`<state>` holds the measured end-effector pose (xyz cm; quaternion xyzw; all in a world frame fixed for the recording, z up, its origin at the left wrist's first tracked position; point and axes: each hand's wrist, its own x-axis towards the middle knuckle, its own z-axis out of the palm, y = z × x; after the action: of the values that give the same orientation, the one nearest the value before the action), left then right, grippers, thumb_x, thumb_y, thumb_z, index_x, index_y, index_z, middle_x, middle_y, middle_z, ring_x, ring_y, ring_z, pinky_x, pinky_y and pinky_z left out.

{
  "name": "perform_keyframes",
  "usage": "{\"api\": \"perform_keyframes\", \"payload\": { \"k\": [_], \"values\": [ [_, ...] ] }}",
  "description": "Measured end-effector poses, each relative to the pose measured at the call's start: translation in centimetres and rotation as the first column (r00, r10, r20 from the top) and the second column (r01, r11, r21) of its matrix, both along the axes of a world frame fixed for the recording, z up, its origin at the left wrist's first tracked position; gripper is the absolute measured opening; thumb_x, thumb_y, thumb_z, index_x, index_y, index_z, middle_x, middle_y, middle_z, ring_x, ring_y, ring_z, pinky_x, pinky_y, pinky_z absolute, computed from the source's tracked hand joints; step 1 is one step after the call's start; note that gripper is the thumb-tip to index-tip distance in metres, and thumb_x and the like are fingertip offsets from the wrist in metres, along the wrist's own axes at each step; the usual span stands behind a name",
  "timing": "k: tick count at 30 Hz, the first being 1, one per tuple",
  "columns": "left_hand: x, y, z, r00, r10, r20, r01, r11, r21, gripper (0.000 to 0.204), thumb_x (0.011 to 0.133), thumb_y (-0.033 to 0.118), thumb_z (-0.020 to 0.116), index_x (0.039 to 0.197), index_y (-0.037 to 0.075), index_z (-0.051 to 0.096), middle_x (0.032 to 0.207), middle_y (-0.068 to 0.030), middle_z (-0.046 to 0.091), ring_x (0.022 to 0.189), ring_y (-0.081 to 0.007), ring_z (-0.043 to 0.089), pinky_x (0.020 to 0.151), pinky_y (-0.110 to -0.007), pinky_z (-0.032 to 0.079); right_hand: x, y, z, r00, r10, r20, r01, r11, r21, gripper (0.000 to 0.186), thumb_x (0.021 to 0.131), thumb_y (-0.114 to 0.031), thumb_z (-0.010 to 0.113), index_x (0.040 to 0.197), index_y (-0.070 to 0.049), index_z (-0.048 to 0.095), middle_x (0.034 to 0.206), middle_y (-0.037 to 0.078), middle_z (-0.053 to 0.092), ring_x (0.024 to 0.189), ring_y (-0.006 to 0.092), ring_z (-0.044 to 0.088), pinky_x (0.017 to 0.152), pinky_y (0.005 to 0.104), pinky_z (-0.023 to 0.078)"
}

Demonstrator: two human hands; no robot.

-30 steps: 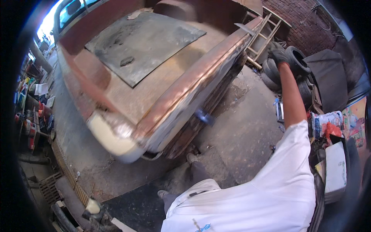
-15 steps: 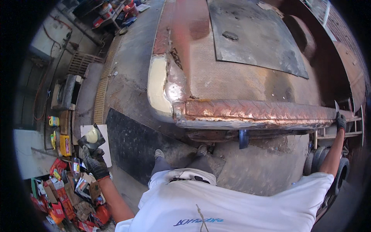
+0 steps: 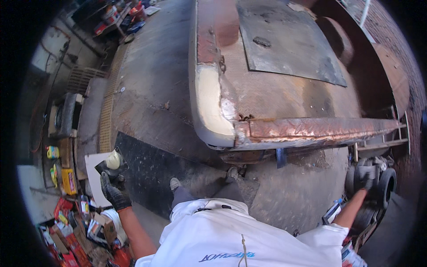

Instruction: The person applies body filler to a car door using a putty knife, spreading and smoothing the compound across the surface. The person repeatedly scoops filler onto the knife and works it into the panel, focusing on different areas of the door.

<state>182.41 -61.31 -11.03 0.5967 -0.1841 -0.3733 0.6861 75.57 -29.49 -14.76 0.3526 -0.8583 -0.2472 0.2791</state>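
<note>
Concrete floor (image 3: 151,89) spread along the left side of a rusty red truck bed (image 3: 284,102), and a brick wall (image 3: 402,40) rose beyond its right side. At the near left corner of the truck bed, a smooth cream patch (image 3: 208,98) covered the metal, with a rusty chain (image 3: 222,63) just beside it. Inside the truck bed lay a dark sheet (image 3: 291,51) with a small dark lump (image 3: 262,42) on it. Left of the truck bed and nearer the wearer, the gloved left hand (image 3: 114,191) was closed on the edge of a dark plate (image 3: 105,167) that bore a mound of cream putty (image 3: 114,160), well apart from the truck bed. A white board (image 3: 94,178) showed behind that hand, and a black mat (image 3: 155,162) lay on the floor between it and the truck bed. Right of the truck bed's near edge, the gloved right hand (image 3: 367,181) was by some tyres (image 3: 388,186), too blurred to tell whether its fingers were spread or pinching anything. A wooden ladder (image 3: 383,145) leaned just beside the truck bed's near right corner. Far left of the truck bed, toward the wearer, boxes (image 3: 75,236) lay heaped.
</note>
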Motion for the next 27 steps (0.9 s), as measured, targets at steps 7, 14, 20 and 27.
{"api": "perform_keyframes", "payload": {
  "k": [7,14,20,27],
  "values": [
    [10.1,-5.6,-5.6,0.963,-0.266,0.052,0.266,0.964,0.012,0.03,0.098,0.02,0.055,0.122,0.003,0.056,0.116,-0.0133,0.062,0.092,-0.0235,0.064,0.071,-0.036,0.058,40.2,5.1,-24.0,0.688,0.492,0.534,-0.552,0.832,-0.054,0.04,0.076,-0.043,0.064,0.048,-0.017,0.053,0.052,0.01,0.055,0.053,0.0328,0.052,0.062,0.0516,0.04],
    [14.4,-10.6,-7.0,0.384,-0.555,0.738,0.677,0.713,0.184,0.046,0.097,0.014,0.055,0.139,-0.003,0.046,0.144,-0.0138,0.044,0.126,-0.0195,0.048,0.098,-0.033,0.045,77.8,-10.5,-27.8,0.195,0.313,0.93,0.455,0.811,-0.368,0.049,0.088,-0.055,0.053,0.104,-0.011,0.068,0.103,0.019,0.065,0.1,0.0353,0.06,0.089,0.0487,0.043],
    [11.2,-18.1,-5.2,-0.006,-0.575,0.818,0.749,0.539,0.384,0.045,0.089,-0.003,0.053,0.133,-0.001,0.052,0.133,-0.0178,0.054,0.119,-0.0282,0.054,0.101,-0.037,0.044,87.5,-29.2,-6.9,0.095,0.545,0.833,0.414,0.739,-0.531,0.038,0.091,-0.02,0.061,0.126,-0.005,0.056,0.121,0.02,0.061,0.109,0.035,0.06,0.096,0.0432,0.047],
    [9.6,-26.5,-6.5,-0.036,-0.613,0.79,0.844,0.405,0.352,0.059,0.078,-0.016,0.048,0.135,-0.001,0.051,0.138,-0.0233,0.047,0.127,-0.0369,0.048,0.106,-0.043,0.039,92.2,-42.9,2.9,0.202,0.904,0.378,-0.079,0.399,-0.913,0.048,0.076,-0.008,0.068,0.124,-0.012,0.059,0.117,0.01,0.064,0.106,0.0303,0.061,0.094,0.0422,0.049]
  ]
}}
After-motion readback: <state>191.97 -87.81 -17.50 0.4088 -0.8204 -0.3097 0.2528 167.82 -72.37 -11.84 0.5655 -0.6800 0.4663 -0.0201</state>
